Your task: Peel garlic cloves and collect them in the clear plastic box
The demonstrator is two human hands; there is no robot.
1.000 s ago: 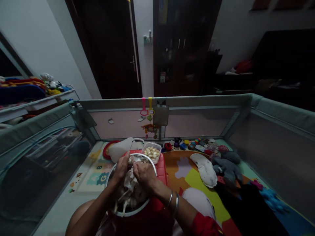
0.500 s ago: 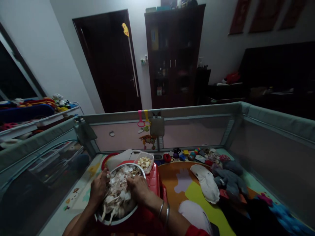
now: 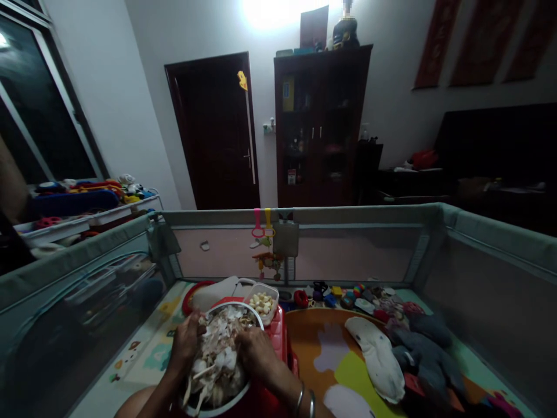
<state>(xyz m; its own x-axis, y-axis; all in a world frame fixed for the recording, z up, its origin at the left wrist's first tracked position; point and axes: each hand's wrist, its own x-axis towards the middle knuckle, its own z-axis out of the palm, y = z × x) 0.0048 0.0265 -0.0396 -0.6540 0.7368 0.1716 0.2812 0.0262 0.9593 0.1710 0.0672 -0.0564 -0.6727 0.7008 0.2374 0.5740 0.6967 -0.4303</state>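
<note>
A round metal bowl heaped with pale papery skins and stalks sits on a red plastic stool in front of me. My left hand is at the bowl's left rim, fingers curled over the edge and into the heap. My right hand, with two metal bangles at the wrist, lies on the right side of the heap, fingertips dug into the skins. What they pinch is hidden. A small clear tub of peeled pale cloves stands just behind the bowl.
I sit inside a mesh-walled playpen on a coloured mat. A white jug and red ring lie behind the bowl. Small toys line the far wall, a white cushion and grey plush toys lie right.
My hands were together over the middle of the bowl; the left has moved out to the left rim. The view has tilted upward, showing more of the room.
</note>
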